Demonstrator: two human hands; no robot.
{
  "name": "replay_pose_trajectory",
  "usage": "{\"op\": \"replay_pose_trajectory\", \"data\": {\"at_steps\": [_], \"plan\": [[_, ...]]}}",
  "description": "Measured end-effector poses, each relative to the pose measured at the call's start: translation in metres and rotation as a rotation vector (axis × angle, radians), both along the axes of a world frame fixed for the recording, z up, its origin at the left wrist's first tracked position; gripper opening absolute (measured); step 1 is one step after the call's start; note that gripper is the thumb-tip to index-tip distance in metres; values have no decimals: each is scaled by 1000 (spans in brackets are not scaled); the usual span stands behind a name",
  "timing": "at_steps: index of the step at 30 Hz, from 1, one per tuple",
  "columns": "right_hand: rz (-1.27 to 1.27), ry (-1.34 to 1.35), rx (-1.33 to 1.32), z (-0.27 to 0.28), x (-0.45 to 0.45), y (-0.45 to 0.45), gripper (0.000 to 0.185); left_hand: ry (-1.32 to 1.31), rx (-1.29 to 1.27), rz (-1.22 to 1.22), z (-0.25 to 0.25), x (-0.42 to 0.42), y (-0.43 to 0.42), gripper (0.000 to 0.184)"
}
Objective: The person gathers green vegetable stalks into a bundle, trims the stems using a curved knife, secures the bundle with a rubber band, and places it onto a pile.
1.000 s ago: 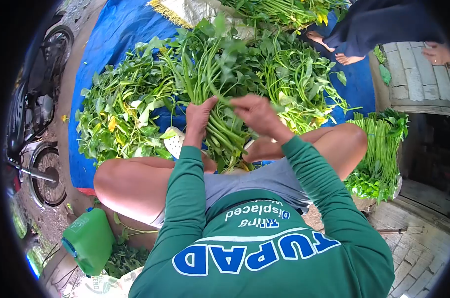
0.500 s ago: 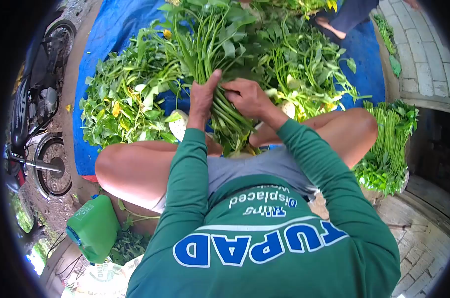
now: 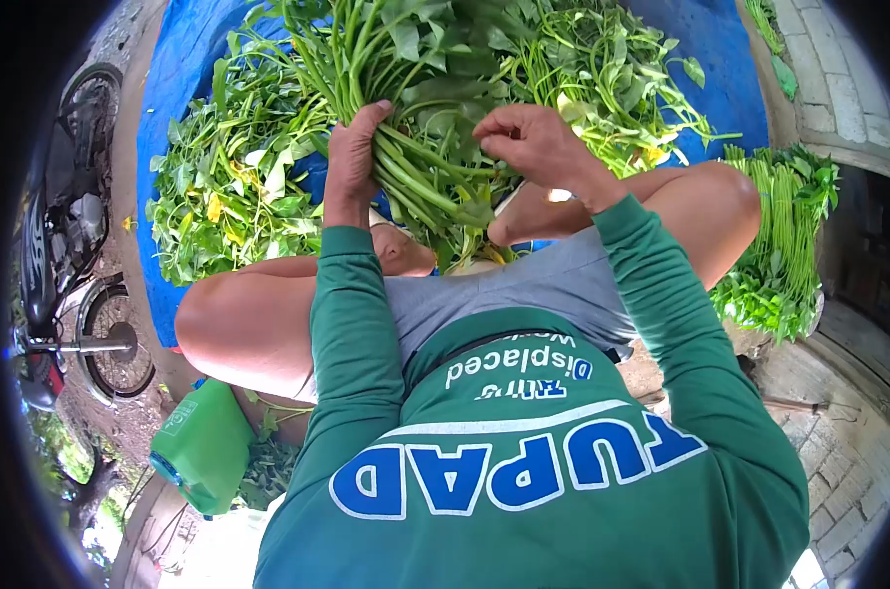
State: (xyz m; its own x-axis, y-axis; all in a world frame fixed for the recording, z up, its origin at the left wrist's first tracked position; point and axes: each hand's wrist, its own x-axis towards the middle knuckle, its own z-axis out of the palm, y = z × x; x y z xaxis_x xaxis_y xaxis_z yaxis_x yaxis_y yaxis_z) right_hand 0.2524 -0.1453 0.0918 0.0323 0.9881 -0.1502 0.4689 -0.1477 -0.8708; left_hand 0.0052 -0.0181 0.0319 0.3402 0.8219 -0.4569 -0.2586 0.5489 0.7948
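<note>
A thick bunch of long green leafy stems (image 3: 410,172) is gripped in my left hand (image 3: 353,162), its stem ends pointing down between my legs and its leaves fanning out at the top. To the right of the bunch is my right hand (image 3: 533,142), apart from the stems, with its fingers curled and pressed together; whether anything small is between them is too hard to make out. Loose leafy greens lie in a left pile (image 3: 239,196) and a right pile (image 3: 597,88) on a blue tarp (image 3: 185,59).
Neatly stacked green stems (image 3: 774,236) are by my right knee. A green plastic container (image 3: 204,447) stands at the lower left, near a parked motorcycle (image 3: 77,216). Paving blocks (image 3: 837,79) border the tarp on the right.
My left hand and the bunch have shifted left and up in view. My right hand has moved off the stems to the right. The other person's feet are out of view.
</note>
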Motion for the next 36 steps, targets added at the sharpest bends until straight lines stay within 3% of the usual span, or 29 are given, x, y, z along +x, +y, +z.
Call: {"op": "replay_pose_trajectory", "data": {"at_steps": [4, 6, 8, 9, 12, 13, 16, 17, 20, 24, 25, 29, 32, 36], "plan": [[88, 201, -212, 15, 9, -1, 19, -49, -64, 0, 0, -7, 4, 36], [235, 115, 122, 11, 1, -13, 18, -92, -79, 11, -7, -10, 13, 35], [126, 46, 89, 17, -10, -16, 17, -112, -97, 59, -13, -11, 14, 33], [17, -127, 385, 11, -17, -11, 19, -101, -120, 69, -11, -13, 13, 33], [-270, -406, 566, 13, -16, -8, 15, -65, -167, 132, -10, -18, 13, 35], [-192, -324, 417, 16, -14, -11, 21, -62, -175, 157, -11, -19, 14, 35], [113, -223, -364, 28, -14, -9, 35, -71, -203, 208, -14, -18, 19, 34], [222, -95, -475, 7, -8, -10, 48, -72, -213, 225, -15, -21, 21, 33], [78, 139, -404, -34, -27, -13, 55, -80, -189, 254, -16, -21, 24, 33], [122, 410, -326, -60, -48, 2, 40, -98, -157, 255, -22, -21, 27, 35], [78, 628, -337, -62, -51, 0, 31, -98, -162, 261, -20, -20, 27, 35], [12, 796, -604, -34, -37, -9, 37, -44, -170, 320, -22, -33, 26, 37], [15, 491, -531, 2, -22, -13, 29, -59, -230, 312, -38, -33, 31, 33], [-79, 553, -541, 9, -6, -19, 20, -14, -179, 260, -32, -20, 25, 26]]}}
